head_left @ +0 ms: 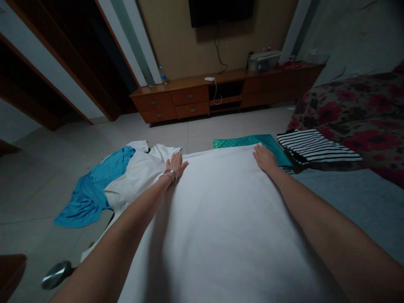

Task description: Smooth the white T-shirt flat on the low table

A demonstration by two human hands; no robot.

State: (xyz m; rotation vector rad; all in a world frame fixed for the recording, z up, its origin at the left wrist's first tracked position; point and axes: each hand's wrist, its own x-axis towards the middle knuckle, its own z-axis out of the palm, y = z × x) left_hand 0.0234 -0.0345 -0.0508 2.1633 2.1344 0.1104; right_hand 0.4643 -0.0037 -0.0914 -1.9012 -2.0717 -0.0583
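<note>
At about 9 o'clock from the hands, on the tiled floor (38, 168), a blue garment (91, 189) lies spread, and a white garment (139, 172) lies partly over it and hangs toward the bed edge; low at 7 o'clock a round shiny metal object (57, 274) rests on the floor, what it is I cannot tell. The left hand (176, 165), with a silver bangle (171, 174) at the wrist, lies flat and open on the far left corner of the white cloth (227, 223), fingers together, pressing and not clamping. This cloth is spread on the bed in front of the person, from 6 o'clock up to 12 o'clock. The right hand (264, 159) lies flat on the far right corner, also open, well apart from the left one. I judge the risk is at the left side: the corner there is close to the bed edge, so a push could slide the cloth off toward the floor, or make it wrinkle because nothing grips it. At 1 o'clock a teal cloth (252, 142) touches the far edge, and a striped garment (315, 146) lies just beside it, so these could be pushed or caught. Further right is a floral blanket (353, 113). Far at 12 o'clock stands a wooden cabinet (195, 99).
</note>
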